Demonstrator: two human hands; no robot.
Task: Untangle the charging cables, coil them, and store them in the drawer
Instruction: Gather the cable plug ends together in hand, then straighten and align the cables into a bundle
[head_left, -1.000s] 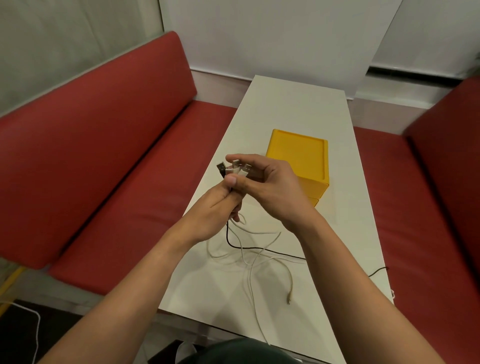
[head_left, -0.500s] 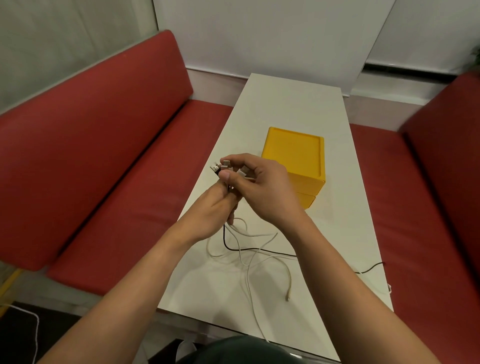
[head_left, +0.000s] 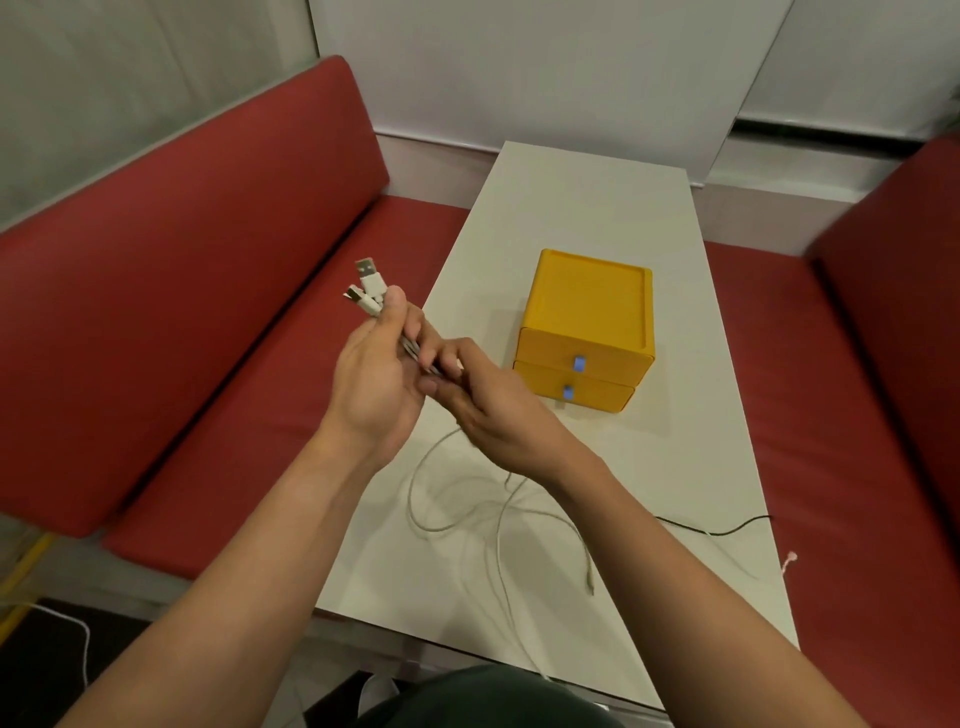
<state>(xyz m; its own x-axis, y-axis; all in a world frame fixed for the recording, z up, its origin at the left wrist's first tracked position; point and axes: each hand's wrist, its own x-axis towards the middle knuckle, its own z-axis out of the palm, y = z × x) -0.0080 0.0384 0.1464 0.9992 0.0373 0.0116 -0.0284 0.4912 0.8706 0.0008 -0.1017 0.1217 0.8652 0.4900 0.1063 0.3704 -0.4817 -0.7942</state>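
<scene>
Two plugs: white USB connectors stick up out of the left fist, above the table's left edge
Left hand: closed around a bunch of cable strands just below the plugs
Right hand: fingers pinched together on the same strands, touching the left hand
White charging cables: loose tangled loops on the white rectangular table, near its front edge, under both wrists; one free end lies toward the front right
Black cable: thin, runs out from behind the right forearm to the table's right edge
Yellow plastic two-drawer box: mid-table, both drawers closed, blue pull tabs facing the person
Red padded benches: along both long sides of the table
</scene>
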